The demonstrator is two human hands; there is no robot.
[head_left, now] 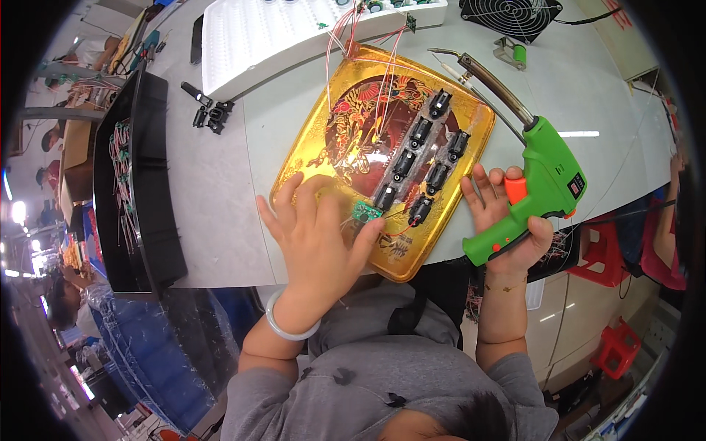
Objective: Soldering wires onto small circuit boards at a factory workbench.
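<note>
My left hand [316,235], with a pale bangle at the wrist, lies spread over the lower left of a gold tin tray [298,165]. Its thumb is at the edge of a small green circuit board [368,212]; whether it presses on the board I cannot tell. Red wire runs from near the board toward a black part. Two slanted rows of small black housings [404,164] sit on the tray. In my right hand [507,220] is a green soldering gun [555,165] with an orange trigger, its long metal tip pointing up and left above the tray's far right corner.
A white foam tray [257,55] stands at the back, with red and white wires trailing onto the gold tray. Loose black parts [209,109] lie to its left. A black bin [151,184] of wired boards is at far left. At the back right are a black fan [511,16] and a green-and-metal holder [511,54].
</note>
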